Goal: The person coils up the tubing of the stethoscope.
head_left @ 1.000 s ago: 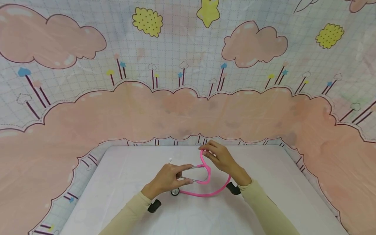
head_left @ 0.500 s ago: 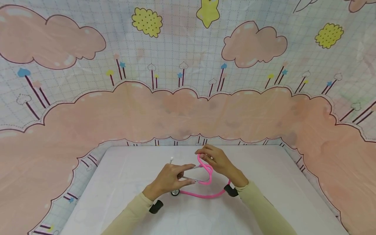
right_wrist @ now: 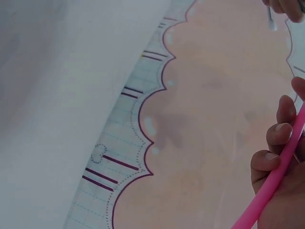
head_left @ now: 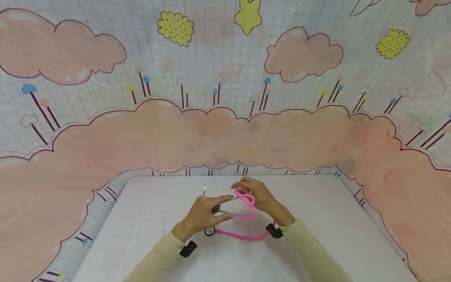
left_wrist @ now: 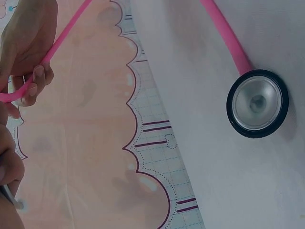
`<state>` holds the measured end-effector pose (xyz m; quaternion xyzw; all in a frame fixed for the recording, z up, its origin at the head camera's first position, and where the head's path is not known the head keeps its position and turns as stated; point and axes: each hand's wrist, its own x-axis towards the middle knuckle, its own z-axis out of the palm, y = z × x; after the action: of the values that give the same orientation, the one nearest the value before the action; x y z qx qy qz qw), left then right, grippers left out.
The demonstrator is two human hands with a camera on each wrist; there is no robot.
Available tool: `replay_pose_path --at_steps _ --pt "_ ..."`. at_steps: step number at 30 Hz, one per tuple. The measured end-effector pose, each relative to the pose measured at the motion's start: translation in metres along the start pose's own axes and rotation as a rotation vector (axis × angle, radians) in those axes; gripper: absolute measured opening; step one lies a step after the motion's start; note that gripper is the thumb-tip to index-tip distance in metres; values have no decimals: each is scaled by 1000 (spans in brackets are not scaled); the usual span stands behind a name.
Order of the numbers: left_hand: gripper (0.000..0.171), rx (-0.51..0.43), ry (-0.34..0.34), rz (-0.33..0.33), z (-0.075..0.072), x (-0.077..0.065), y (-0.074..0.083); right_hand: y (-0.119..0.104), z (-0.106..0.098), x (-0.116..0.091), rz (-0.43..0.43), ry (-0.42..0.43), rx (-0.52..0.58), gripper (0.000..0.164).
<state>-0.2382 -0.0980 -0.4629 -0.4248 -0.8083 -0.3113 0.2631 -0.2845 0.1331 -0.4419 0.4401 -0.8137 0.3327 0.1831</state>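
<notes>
A stethoscope with pink tubing [head_left: 243, 237] is between both hands. My left hand [head_left: 199, 213] grips its metal ear tubes [head_left: 228, 213], thumb and forefinger reaching along them. A white ear tip [head_left: 204, 189] pokes up behind that hand. The right hand [head_left: 263, 199] holds the pink tubing with curled fingers, bending it in a loop over the yoke end. In the left wrist view the round chestpiece [left_wrist: 257, 102], silver with a black rim, hangs or lies over the white surface; which one I cannot tell. In the right wrist view the tubing [right_wrist: 274, 179] crosses the palm.
The white tabletop [head_left: 141, 219] spreads under both hands. A patterned cloth [head_left: 225, 137] with peach clouds rises behind and runs along the sides. Black wrist-worn devices [head_left: 188, 249] sit at both wrists.
My right hand has moved left and slightly down, carrying the tubing closer to the left hand and over the ear tubes' yoke. The left hand has stayed nearly in place.
</notes>
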Motion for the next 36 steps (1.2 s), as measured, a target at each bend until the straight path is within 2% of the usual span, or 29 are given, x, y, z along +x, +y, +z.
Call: replay_pose_path --at_steps 4,9,12,14,15,17,23,27,32,36 --pt "52 -2 37 29 1 0 -1 -1 4 -1 37 -26 -25 25" --pt "48 5 74 40 5 1 0 -1 11 -3 -66 -17 -98 42" --pt "50 13 90 21 6 0 1 1 16 -4 -139 17 -85 26" --pt "51 19 95 3 6 -1 0 1 18 -5 -147 26 -62 10" --pt "51 24 100 -1 7 -1 0 2 19 -6 -141 24 -46 10" --pt "50 30 114 -11 7 -2 -2 1 19 -8 -82 3 -14 18" --pt "49 45 151 -78 6 -2 -6 -14 21 -13 250 -103 114 23" --pt "50 56 159 -109 3 0 -6 -12 27 -14 266 -98 166 24" --pt "51 93 163 -114 5 -2 -10 -11 29 -19 237 -109 107 28" --pt "52 125 173 -120 7 -2 -15 -12 30 -21 292 -123 103 34"
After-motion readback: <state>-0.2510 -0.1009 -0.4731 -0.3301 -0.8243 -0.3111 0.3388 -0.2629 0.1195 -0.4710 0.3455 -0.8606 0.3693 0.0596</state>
